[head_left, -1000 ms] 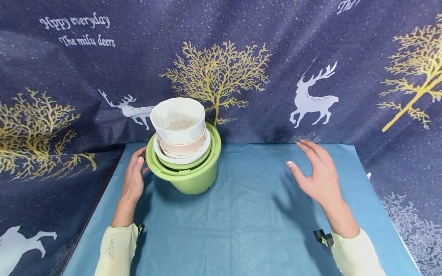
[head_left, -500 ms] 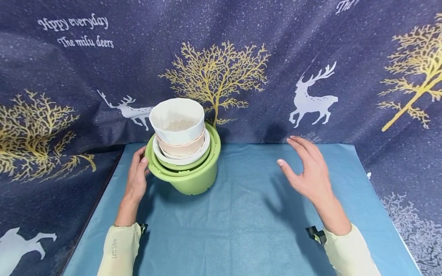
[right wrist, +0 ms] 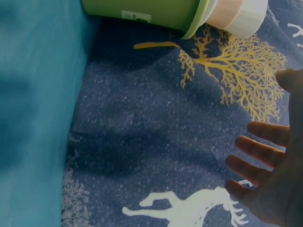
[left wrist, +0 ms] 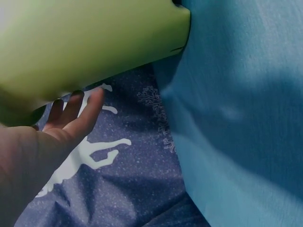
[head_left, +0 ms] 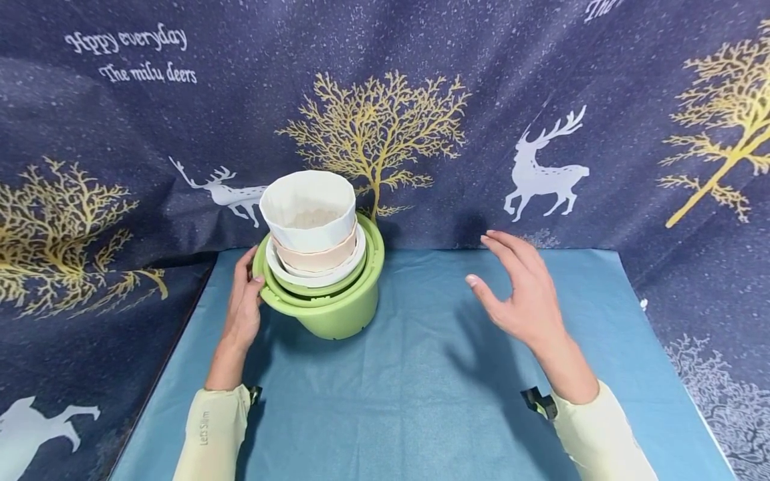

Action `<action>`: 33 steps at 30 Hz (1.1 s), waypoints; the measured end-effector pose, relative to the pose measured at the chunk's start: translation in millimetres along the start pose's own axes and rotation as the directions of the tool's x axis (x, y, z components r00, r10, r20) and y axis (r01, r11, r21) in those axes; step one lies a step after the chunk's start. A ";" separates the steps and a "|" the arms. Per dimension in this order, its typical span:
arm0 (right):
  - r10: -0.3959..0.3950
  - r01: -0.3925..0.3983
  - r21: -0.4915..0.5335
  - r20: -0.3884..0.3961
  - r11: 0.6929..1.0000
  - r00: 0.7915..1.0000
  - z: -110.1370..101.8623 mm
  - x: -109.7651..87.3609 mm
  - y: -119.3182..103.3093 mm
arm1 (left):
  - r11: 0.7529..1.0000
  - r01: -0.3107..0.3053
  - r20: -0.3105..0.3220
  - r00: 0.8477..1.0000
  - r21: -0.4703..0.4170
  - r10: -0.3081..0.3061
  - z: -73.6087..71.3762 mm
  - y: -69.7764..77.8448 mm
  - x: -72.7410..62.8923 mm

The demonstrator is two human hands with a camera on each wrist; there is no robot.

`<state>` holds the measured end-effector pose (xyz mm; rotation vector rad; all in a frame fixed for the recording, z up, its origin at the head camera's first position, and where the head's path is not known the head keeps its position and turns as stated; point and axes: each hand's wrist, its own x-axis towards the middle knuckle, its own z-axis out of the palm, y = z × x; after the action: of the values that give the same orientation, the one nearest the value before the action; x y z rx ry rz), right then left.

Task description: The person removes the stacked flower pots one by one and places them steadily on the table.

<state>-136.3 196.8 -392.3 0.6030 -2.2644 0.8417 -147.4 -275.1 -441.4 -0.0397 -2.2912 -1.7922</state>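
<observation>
At the left back of the table, a green flowerpot (head_left: 337, 321) with another green pot nested in it holds a stack of smaller pots. Above their rims rise a white pot (head_left: 313, 278), a pale pink pot (head_left: 319, 258) and a faceted white pot (head_left: 307, 238) on top. My left hand (head_left: 243, 307) is at the outer pot's left rim, thumb tip at the edge; the left wrist view shows its fingers (left wrist: 90, 111) extended beside the green wall. To the right, my right hand (head_left: 529, 294) hovers empty, palm toward the stack, fingers spread.
A blue cloth (head_left: 397, 414) covers the table. Close behind it hangs a dark blue curtain (head_left: 433, 200) with printed deer and trees, which also runs along both sides. A label (right wrist: 136, 17) sits on the green pot's side in the right wrist view.
My right hand has moved left, toward the stack of pots. My left hand has shifted slightly right, closer against the green rim. The pots stay in place.
</observation>
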 end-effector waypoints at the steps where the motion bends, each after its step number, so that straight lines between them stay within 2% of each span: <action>1: -0.001 0.001 0.001 0.003 1.000 1.000 0.7 0.6 -1.0 | 1.000 0.002 0.001 1.000 -0.001 -0.002 0.3 0.0 0.3; 5: -0.009 0.009 0.017 0.002 1.000 1.000 4.3 3.0 -4.6 | 1.000 0.017 0.004 1.000 0.001 -0.017 1.7 0.7 1.0; 24: -0.087 0.089 0.093 -0.032 0.992 0.996 21.8 21.0 -31.5 | 0.999 -0.006 0.020 1.000 0.034 0.005 2.8 -1.6 1.6; 33: -0.131 0.134 0.123 -0.033 0.983 0.991 27.9 30.0 -43.2 | 0.997 -0.077 0.025 0.997 0.006 0.076 1.8 -6.1 3.7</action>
<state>-142.4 141.7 -370.3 0.7862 -2.1345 0.9237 -152.3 -275.3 -447.0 -0.1474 -2.2800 -1.7559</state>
